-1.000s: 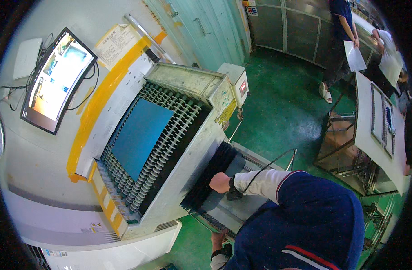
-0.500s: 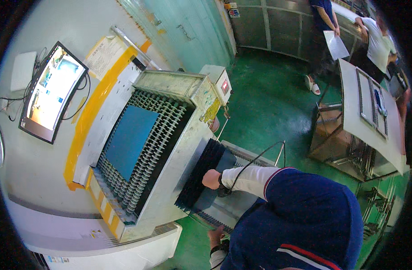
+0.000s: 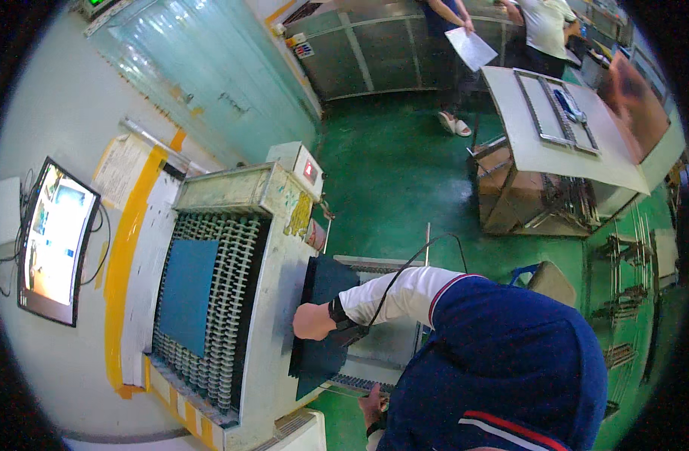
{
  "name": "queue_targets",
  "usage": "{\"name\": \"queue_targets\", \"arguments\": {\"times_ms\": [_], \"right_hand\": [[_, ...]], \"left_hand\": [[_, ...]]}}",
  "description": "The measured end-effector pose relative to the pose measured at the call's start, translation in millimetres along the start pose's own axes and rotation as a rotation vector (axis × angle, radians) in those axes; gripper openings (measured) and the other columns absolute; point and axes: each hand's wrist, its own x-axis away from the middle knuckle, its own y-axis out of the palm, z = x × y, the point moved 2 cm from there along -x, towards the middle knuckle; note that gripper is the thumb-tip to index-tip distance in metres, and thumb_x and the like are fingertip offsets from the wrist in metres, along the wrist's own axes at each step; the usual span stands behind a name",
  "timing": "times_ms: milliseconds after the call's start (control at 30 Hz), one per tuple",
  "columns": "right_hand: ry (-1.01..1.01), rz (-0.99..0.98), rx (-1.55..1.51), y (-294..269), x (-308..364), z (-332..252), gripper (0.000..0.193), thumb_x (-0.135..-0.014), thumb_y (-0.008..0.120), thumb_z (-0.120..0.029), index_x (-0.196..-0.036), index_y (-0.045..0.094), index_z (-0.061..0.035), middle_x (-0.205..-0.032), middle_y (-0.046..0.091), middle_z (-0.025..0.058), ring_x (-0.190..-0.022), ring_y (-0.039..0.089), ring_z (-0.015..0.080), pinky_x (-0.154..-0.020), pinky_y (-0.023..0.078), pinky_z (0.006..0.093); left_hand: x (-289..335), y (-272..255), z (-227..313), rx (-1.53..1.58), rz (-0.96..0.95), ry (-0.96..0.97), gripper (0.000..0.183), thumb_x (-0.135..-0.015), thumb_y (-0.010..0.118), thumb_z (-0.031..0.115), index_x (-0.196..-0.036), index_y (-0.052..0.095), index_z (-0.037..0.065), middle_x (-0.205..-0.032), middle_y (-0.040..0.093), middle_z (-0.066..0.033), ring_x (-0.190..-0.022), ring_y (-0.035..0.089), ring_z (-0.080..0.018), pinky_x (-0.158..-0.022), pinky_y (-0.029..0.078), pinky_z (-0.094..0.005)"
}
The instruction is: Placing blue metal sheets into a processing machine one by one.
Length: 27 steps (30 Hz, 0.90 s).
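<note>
My right hand point(image 3: 314, 322) is closed at the upper edge of a dark blue flat panel point(image 3: 337, 279), one of several dark panels in a slotted rack; its fingertips are hidden. A black wristband with a thin cable is at that wrist. Nearer to me, my left hand point(image 3: 372, 407) has its fingers bent round the near side rail of the rack point(image 3: 363, 383). Beyond the rack stands a roller conveyor machine point(image 3: 265, 301). On its rollers point(image 3: 228, 289), a bright blue panel point(image 3: 189, 297) lies flat, apart from both hands.
A lit monitor point(image 3: 59, 244) is at the far left. A small box with a red switch point(image 3: 308, 168) sits on the machine's corner. At right are a white-topped table point(image 3: 510, 94) and a stool point(image 3: 551, 284). Two people stand at the back, one holding a white sheet point(image 3: 470, 49).
The whole view has turned, so the machine and table appear shifted left. My right hand has moved slightly along the dark panels. My left hand stays at the rack's side.
</note>
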Motion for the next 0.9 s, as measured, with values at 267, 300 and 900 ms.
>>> {"name": "queue_targets", "arguments": {"times_ms": [267, 300, 900], "right_hand": [[0.026, -0.075, -0.018, -34, 0, -4, 0.013, -0.053, 0.065, -0.011, -0.065, 0.066, -0.0053, -0.063, 0.062, 0.0105, -0.061, 0.061, 0.0318, -0.047, 0.044, 0.0426], [0.024, -0.082, -0.019, -32, -4, -3, 0.013, -0.053, 0.064, -0.011, -0.065, 0.066, -0.0056, -0.063, 0.062, 0.0102, -0.061, 0.061, 0.0316, -0.047, 0.044, 0.0423], [0.184, 0.326, -1.152, -146, 23, 28, 0.02, -0.072, 0.068, -0.012, -0.087, 0.065, 0.0003, -0.081, 0.066, 0.0097, -0.075, 0.061, 0.024, -0.067, 0.047, 0.0352]], "left_hand": [[27, -9, 16, -0.123, 0.073, 0.0, 0.037, -0.073, 0.073, 0.027, -0.077, 0.053, -0.003, -0.062, 0.055, -0.0116, -0.051, 0.054, -0.0207, -0.042, 0.041, -0.0331], [13, -9, 4, -0.166, 0.038, 0.062, 0.036, -0.073, 0.073, 0.027, -0.075, 0.053, -0.003, -0.063, 0.055, -0.0114, -0.053, 0.054, -0.0206, -0.045, 0.042, -0.0331], [-78, 3, -67, 0.278, 0.023, -0.242, 0.038, -0.072, 0.073, 0.022, -0.084, 0.048, -0.005, -0.062, 0.051, -0.0113, -0.048, 0.052, -0.0216, -0.04, 0.039, -0.0355]]}}
